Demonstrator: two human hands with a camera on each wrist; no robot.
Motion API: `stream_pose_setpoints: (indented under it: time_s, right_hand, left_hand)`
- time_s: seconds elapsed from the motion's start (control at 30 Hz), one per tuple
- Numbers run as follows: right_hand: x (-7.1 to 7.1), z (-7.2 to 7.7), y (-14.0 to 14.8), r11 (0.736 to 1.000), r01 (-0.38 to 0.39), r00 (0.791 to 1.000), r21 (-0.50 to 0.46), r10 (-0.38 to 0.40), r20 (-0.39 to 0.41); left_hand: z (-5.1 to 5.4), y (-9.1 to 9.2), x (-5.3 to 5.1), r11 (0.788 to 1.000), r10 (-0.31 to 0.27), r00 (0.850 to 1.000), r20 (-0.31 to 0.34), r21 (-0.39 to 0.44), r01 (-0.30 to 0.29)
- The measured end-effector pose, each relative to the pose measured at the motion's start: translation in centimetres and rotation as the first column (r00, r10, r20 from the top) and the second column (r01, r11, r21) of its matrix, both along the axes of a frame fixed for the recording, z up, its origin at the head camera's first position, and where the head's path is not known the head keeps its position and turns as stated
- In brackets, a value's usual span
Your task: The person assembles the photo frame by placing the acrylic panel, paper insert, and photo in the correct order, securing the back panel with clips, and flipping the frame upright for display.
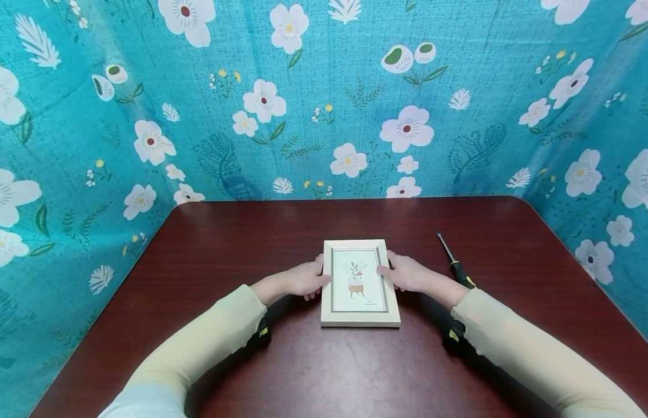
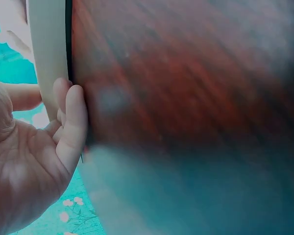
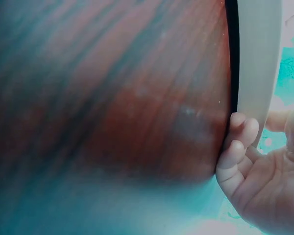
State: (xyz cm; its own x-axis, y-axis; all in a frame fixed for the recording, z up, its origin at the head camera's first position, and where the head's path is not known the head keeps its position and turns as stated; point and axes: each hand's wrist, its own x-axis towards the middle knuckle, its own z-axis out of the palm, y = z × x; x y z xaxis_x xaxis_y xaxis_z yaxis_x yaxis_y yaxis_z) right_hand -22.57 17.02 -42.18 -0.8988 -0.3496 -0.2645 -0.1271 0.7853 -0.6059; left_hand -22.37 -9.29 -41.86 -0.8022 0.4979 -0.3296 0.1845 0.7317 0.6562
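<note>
Both hands hold a cream-coloured picture frame [image 1: 357, 318] with a printed potted plant behind its front. The left hand [image 1: 305, 278] grips its left side, thumb on the front border. On the opposite side the right hand [image 1: 409, 273] does the same, its thumb reaching over the front. From the left wrist, the frame's pale side [image 2: 50, 49] shows between thumb and fingers, with a dark backing edge. In the right wrist view, curled fingers [image 3: 233, 154] lie at the frame's dark back edge. Whether the frame touches the table cannot be told.
A screwdriver [image 1: 457, 270] with a black and yellow handle lies on the dark red wooden table [image 1: 240, 232], just beyond the right forearm. Blue flowered cloth [image 1: 313, 133] hangs behind the table and along both sides. Each wrist wears a dark strapped device [image 1: 262, 332].
</note>
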Motion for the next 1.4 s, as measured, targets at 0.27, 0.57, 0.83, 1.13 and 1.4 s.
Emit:
stream_pose_setpoints:
  time_s: [0.27, 0.57, 0.83, 1.13, 1.4]
  right_hand:
    - [0.1, 0.1, 0.1, 0.999, 0.007, 1.000, 0.039, -0.006, -0.010]
    - [0.4, 0.1, 0.1, 0.999, 0.023, 1.000, 0.026, -0.023, -0.011]
    - [0.5, 0.0, 0.4, 1.000, 0.002, 1.000, 0.001, -0.002, -0.012]
    - [0.9, 0.8, 0.5, 1.000, -0.008, 1.000, -0.014, 0.008, 0.018]
    - [2.9, 1.8, 2.1, 0.999, -0.003, 1.000, -0.037, 0.003, 0.006]
  left_hand:
    - [0.2, 0.2, 0.2, 1.000, 0.002, 1.000, 0.000, -0.004, -0.002]
    - [0.2, 0.4, 0.5, 1.000, 0.025, 1.000, -0.001, -0.005, -0.025]
    - [0.0, 0.5, 0.8, 0.999, 0.044, 0.999, 0.014, 0.024, -0.044]
    - [0.3, -0.3, 1.3, 0.993, 0.062, 0.994, 0.091, 0.092, -0.071]
    - [1.1, -2.3, 3.0, 0.999, 0.011, 1.000, -0.009, 0.053, -0.011]
